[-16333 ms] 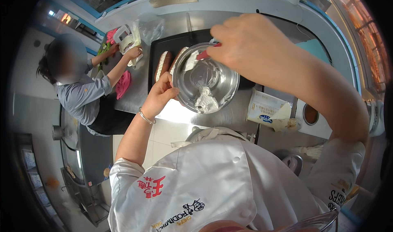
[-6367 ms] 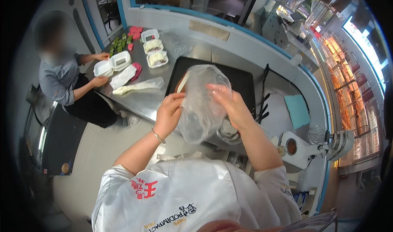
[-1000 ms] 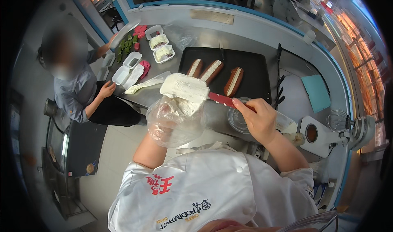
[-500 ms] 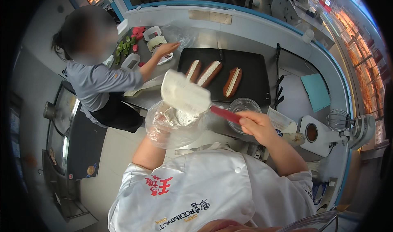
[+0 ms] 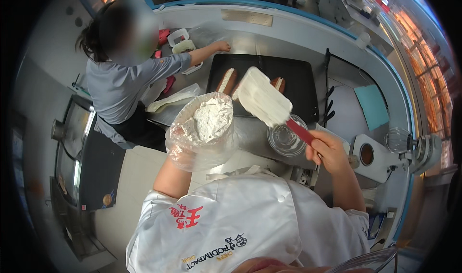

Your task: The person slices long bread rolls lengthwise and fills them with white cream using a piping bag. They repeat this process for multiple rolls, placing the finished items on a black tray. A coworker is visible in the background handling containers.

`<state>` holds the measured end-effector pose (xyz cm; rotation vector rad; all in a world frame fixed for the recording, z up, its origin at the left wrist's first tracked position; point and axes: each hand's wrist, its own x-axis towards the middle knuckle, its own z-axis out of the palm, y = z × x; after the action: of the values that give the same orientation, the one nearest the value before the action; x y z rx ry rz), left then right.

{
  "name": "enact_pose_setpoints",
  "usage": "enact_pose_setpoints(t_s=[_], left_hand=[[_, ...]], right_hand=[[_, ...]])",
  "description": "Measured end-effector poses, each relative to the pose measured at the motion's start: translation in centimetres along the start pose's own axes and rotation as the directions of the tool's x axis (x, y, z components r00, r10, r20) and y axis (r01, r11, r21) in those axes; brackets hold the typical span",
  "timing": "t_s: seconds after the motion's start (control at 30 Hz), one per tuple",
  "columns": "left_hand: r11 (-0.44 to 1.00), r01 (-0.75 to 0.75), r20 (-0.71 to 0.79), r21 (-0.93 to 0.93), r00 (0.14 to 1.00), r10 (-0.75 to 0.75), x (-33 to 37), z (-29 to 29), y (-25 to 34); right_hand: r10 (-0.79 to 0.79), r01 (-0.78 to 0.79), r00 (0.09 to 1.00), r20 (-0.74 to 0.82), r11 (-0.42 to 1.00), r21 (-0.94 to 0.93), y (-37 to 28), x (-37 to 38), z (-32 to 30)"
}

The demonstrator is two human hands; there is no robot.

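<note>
R hand (image 5: 329, 150) is clamping the red handle of spatula (image 5: 267, 100), fingers wrapped & together. Handle's long axis is running up-L from the fist, blade cream-smeared, overlapping front edge of black tray (image 5: 299, 99) in view. L hand (image 5: 181, 140) is supporting clear plastic bag (image 5: 204, 152); film's blurring the fingers, can't tell if pinched or apart. Bag mouth is gaping upward w/ cream (image 5: 213, 119) inside, lying L of & below blade, not touching; L hand's nearer. Bag's overlapping counter's (image 5: 243, 41) front edge in view. Bowl (image 5: 288, 143) is resting nr that edge, closer to R hand. Tray's carrying 3 filled rolls (image 5: 226, 82), 1 mostly hidden by blade. Co-worker's hand (image 5: 223, 46) is reaching nr tray's back-L corner.
</note>
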<state>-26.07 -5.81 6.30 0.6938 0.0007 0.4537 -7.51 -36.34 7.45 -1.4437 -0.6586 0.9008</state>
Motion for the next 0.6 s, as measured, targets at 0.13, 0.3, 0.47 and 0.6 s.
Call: enact_pose_setpoints(t_s=[0.13, 0.3, 0.47, 0.6], left_hand=[[0.995, 0.054, 0.045, -0.082, 0.998, -0.051, 0.5, 1.4, -1.1], [0.973, 0.110, 0.070, -0.204, 0.993, -0.098, 0.5, 2.3, -1.9], [0.956, 0.104, 0.053, -0.275, 0.994, -0.093, 0.1, 2.5, -2.1], [0.981, 0.058, 0.002, -0.184, 0.998, -0.058, -0.3, 0.2, -2.8]], right_hand=[[-0.033, 0.024, 0.997, 0.065, 0.989, 0.144, 0.9, 1.9, 2.1], [-0.190, 0.187, 0.982, 0.020, 0.978, 0.097, 1.6, 3.1, 4.2], [-0.448, 0.439, 0.894, -0.001, 0.876, -0.201, 2.5, 3.8, 4.7], [-0.612, 0.569, 0.791, 0.004, 0.733, -0.373, 3.1, 3.8, 4.5]])
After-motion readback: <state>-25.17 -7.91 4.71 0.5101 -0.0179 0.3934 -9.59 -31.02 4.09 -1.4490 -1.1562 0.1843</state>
